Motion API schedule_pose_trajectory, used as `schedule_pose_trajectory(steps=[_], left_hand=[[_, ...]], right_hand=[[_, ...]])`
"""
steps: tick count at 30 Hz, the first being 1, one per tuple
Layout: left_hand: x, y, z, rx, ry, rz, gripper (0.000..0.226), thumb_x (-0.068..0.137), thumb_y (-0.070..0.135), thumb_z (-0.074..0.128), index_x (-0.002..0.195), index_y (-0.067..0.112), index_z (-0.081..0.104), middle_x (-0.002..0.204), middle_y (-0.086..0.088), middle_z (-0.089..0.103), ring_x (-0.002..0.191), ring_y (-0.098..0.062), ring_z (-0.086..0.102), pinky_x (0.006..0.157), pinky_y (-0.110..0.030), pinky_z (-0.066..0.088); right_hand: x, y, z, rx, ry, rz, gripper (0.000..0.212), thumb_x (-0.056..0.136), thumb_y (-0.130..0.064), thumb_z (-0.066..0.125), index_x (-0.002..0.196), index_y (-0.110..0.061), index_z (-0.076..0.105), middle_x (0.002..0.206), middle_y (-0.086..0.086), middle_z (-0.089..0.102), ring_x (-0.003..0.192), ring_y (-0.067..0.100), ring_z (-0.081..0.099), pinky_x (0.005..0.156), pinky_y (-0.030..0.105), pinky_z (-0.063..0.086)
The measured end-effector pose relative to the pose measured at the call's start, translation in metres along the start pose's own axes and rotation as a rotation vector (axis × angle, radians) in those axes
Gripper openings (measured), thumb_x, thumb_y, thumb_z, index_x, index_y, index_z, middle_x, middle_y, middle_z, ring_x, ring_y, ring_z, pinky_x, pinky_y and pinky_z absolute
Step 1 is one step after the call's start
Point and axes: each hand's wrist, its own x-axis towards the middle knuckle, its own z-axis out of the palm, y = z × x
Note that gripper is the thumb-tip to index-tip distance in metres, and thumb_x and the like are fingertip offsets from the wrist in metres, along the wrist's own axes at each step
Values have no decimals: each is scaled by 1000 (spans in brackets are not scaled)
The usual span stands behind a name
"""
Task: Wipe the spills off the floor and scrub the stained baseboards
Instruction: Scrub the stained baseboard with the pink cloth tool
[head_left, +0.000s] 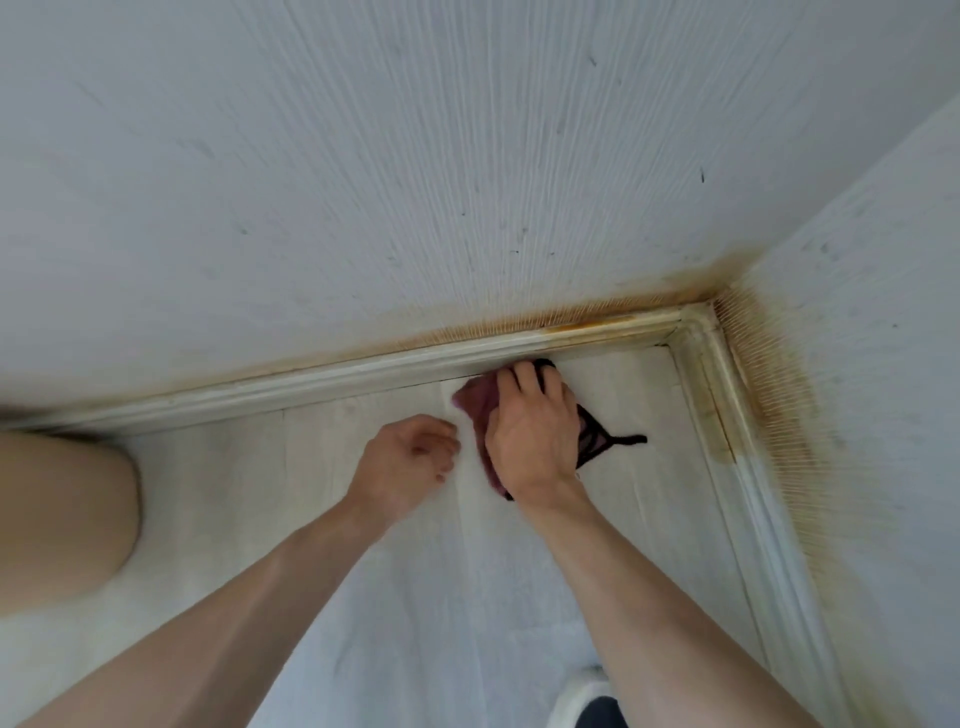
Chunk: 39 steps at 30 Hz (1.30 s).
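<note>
My right hand (535, 431) presses a pink cloth with black edging (478, 410) down on the pale floor, right against the foot of the white baseboard (363, 366). Its fingers curl over the top of the cloth. My left hand (405, 462) hovers just left of the cloth, fingers loosely curled, holding nothing. Orange-brown stains run along the baseboard's top edge near the corner (597, 325) and down the side baseboard (717, 415).
Textured white walls meet in a corner at the right, stained orange-brown above the baseboards. My bare knee (67, 519) is at the left. A white shoe (582, 696) shows at the bottom edge. The floor is pale wood-look planks (363, 597).
</note>
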Motion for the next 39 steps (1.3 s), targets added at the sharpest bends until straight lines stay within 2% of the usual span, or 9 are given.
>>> schedule_pose_trajectory(steps=[3,5,7,11,17,23,28,32,39], left_hand=[[3,-23,-38,191,121,-37,22,89,9,70,87,30,76,81,5,76,80,-23,73,78,-40,62],[-2,-36,-53,215,151,-82,23,88,6,70,84,27,74,75,3,74,71,-23,70,76,-44,62],[-5,-47,-58,192,169,-94,23,86,1,69,83,23,73,71,0,73,63,-21,66,75,-47,59],[-6,-49,-55,189,164,-93,19,88,6,70,87,25,72,78,0,73,68,-23,68,72,-41,60],[-16,-53,-66,117,103,-141,14,91,3,69,95,16,72,83,-4,72,65,-18,65,56,-29,52],[-22,-61,-78,90,108,-143,15,92,5,69,96,19,73,88,-5,76,63,-16,67,56,-30,52],[-30,-54,-90,75,91,-122,16,95,6,62,99,18,71,84,-1,77,63,-17,65,58,-31,50],[-33,-57,-91,70,84,-128,17,96,4,62,100,17,72,81,-1,77,63,-17,64,58,-32,50],[-34,-65,-93,70,61,-142,18,96,4,60,101,17,72,81,-1,77,63,-17,65,59,-33,51]], right_hand=[[-2,-29,9,25,-27,-77,46,89,-27,32,106,-8,71,107,9,65,98,33,59,84,46,50],[-3,-21,10,-27,-34,-119,32,89,-22,53,113,-12,71,111,7,64,100,32,60,85,46,51],[-5,2,7,-53,-4,-115,35,84,-20,68,118,-15,70,114,7,64,101,31,60,83,46,52],[-7,0,12,-58,61,34,32,81,-18,73,113,-13,72,111,7,64,99,31,58,81,44,50],[-2,-34,21,-109,9,-154,29,83,-23,72,111,-18,73,110,4,65,98,28,59,79,42,46],[-8,-5,16,-86,74,71,33,84,-24,72,116,-16,70,109,7,62,96,31,55,78,43,45],[-4,-57,30,-55,13,-71,27,84,-19,72,112,-18,71,108,6,63,95,29,56,79,43,46],[-18,-39,30,-57,35,-268,42,81,-20,75,123,-21,71,117,7,65,101,30,60,81,44,49],[-26,-6,31,-20,105,-77,47,82,-16,70,129,-9,67,127,9,65,115,29,61,92,45,51]])
